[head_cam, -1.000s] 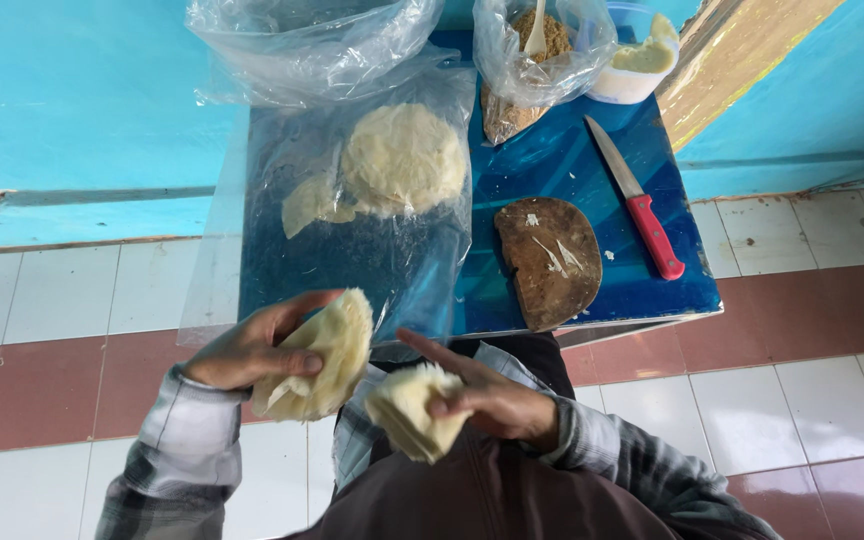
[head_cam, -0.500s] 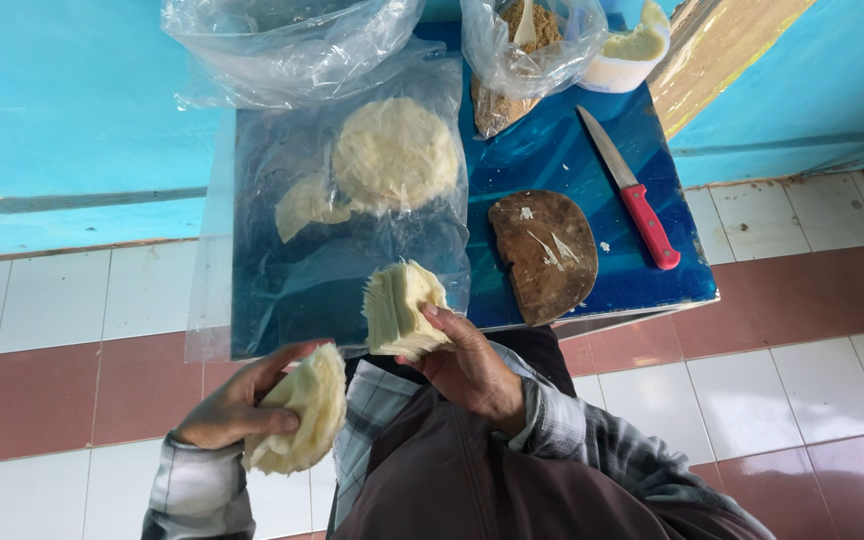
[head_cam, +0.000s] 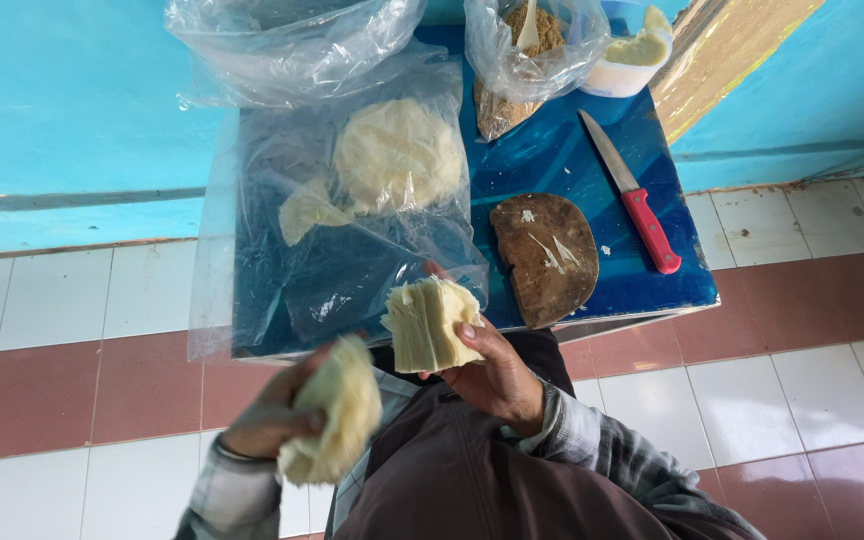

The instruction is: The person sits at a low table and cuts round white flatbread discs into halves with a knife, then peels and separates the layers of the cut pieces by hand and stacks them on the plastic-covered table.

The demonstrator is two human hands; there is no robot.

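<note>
Right hand (head_cam: 497,375) at table edge (head_cam: 642,315)

Pale dough round (head_cam: 337,420); stacked dough wedge (head_cam: 427,325), both held.

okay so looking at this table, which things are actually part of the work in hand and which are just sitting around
In use:
left hand holding a rounded dough piece
right hand holding a stack of thin dough sheets
flat dough round on the plastic sheet

Lying about:
red-handled knife
brown wooden board
bag of brown crumbs
white tub
</note>
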